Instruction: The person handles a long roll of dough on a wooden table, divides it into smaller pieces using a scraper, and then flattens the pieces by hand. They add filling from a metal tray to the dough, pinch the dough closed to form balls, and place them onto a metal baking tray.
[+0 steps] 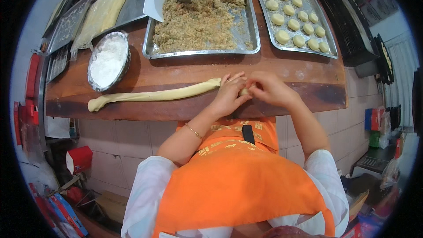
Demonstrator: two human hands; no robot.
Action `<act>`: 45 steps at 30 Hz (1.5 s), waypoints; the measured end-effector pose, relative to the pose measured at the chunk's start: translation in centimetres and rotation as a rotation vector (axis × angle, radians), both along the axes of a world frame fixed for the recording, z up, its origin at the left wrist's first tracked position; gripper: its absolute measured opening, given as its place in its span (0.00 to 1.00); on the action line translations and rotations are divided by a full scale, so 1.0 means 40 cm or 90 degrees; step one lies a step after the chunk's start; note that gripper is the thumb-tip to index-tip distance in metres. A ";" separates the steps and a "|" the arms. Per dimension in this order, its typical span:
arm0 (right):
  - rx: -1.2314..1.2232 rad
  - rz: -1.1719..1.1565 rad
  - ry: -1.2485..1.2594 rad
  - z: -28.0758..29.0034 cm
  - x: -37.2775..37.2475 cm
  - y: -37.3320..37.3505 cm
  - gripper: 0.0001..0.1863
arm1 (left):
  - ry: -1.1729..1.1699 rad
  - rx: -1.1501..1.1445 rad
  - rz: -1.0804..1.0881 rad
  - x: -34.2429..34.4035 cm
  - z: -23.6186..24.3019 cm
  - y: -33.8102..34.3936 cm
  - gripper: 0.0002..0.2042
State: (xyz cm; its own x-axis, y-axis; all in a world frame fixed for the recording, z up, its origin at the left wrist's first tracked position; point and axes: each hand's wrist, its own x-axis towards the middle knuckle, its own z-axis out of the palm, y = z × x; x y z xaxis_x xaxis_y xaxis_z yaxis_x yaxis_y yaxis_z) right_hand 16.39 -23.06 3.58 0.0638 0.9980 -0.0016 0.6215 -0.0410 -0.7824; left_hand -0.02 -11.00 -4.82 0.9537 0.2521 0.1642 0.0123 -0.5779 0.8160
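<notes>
Yellow dough rope (163, 95), right end at left grip (230, 92)

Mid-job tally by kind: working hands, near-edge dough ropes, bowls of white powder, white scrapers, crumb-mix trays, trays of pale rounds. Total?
Left hand and right hand: 2
Dough rope: 1
Powder bowl: 1
White scraper: 1
Crumb-mix tray: 1
Pale-rounds tray: 1
Total: 7

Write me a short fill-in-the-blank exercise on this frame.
1. The apron is ____.
2. The bowl of white powder stands to the ____ of the crumbly mixture.
3. The left hand is nearest the ____ end of the dough rope.

Missing words: orange; left; right.
</notes>
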 end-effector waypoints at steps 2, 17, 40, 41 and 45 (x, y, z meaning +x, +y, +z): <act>0.059 -0.143 0.032 0.007 0.018 -0.012 0.06 | 0.017 -0.009 -0.011 -0.003 0.016 0.006 0.23; 0.306 -0.437 -0.125 -0.083 0.064 -0.102 0.16 | 0.075 0.259 0.007 0.186 0.086 -0.015 0.26; 0.280 -0.434 -0.065 -0.104 0.039 -0.119 0.14 | 0.096 0.147 -0.049 0.142 0.043 0.050 0.32; 0.273 -0.441 -0.035 -0.110 0.035 -0.123 0.14 | 0.075 0.153 -0.049 0.111 0.057 0.038 0.32; 0.236 -0.433 0.044 -0.122 0.018 -0.109 0.14 | 0.108 0.160 -0.059 0.030 0.063 0.021 0.32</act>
